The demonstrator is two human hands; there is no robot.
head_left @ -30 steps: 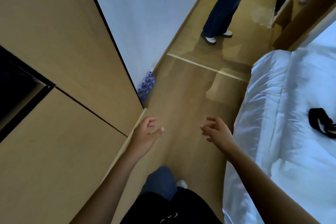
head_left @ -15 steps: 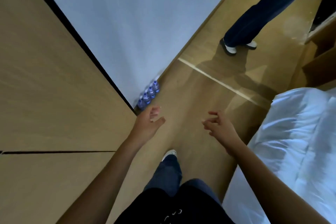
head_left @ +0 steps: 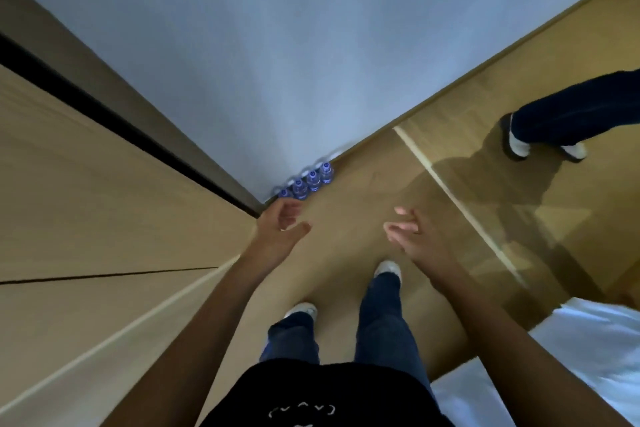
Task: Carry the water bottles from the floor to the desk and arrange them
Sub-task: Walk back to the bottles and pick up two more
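Both my hands, left (head_left: 281, 226) and right (head_left: 408, 230), hang loose and empty; grabbing carelessly could topple the tightly lined water bottles (head_left: 306, 184).

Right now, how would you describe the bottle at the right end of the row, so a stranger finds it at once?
Find the pale wall where it meets the wooden floor, beside the wooden cabinet. A short row of water bottles with blue labels stands along the wall's foot. Yours is the end bottle farthest from the cabinet, with a neighbour on one side only.
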